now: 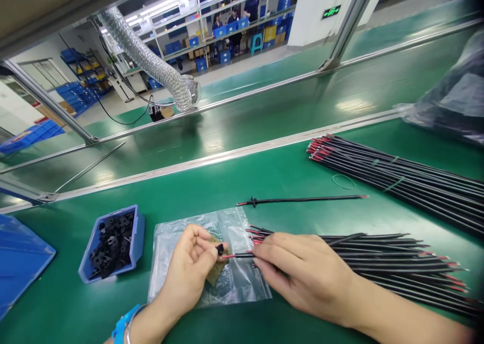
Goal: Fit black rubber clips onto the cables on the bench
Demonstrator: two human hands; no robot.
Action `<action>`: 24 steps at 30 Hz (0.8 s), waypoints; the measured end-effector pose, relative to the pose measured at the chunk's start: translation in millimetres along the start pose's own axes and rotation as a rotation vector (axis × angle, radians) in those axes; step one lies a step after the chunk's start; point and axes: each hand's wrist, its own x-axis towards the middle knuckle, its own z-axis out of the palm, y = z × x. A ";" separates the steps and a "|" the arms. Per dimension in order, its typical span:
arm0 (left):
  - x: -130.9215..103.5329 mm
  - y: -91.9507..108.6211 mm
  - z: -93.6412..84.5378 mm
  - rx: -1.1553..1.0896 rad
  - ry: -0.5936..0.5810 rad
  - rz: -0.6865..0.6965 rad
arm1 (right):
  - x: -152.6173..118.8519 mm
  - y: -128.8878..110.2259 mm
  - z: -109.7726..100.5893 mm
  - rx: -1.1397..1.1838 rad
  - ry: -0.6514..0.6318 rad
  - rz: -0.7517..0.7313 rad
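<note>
Between the thumb and fingers of my left hand [192, 263] is a small black part [220, 249]. My right hand [302, 273] pinches a black cable [244, 255] near its end, and the red tip of that cable points at the black part, close to it or touching; which one is too small to tell. Beneath my left hand lies a clear plastic bag [166, 238] with something brownish in or on it. Loose black cables with red ends [397, 258] lie under and beyond my right hand. Farther back, a single cable [310, 199] carries a black piece near its left end.
A blue bin [139, 233] of black parts stands at left, beside a larger blue container [22, 263]. Bundled cables [408, 177] and a green band [343, 181] lie at right, near a plastic bag [454, 92]. A silver duct [151, 56] hangs above; people sit far back.
</note>
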 end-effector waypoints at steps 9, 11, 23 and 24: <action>-4.8 -2.4 -0.4 -0.261 -0.064 -0.088 | -2.3 1.6 2.1 -0.089 0.034 -0.020; -4.7 -6.0 -1.7 -0.286 -0.104 -0.059 | -1.5 0.1 0.8 -0.085 0.030 -0.036; -8.0 -12.3 8.6 -0.211 -0.144 0.143 | -3.7 -19.5 -2.3 -0.002 -0.017 -0.025; -8.9 -11.8 9.2 -0.193 -0.147 0.185 | -4.6 -21.1 -2.8 0.016 -0.027 0.005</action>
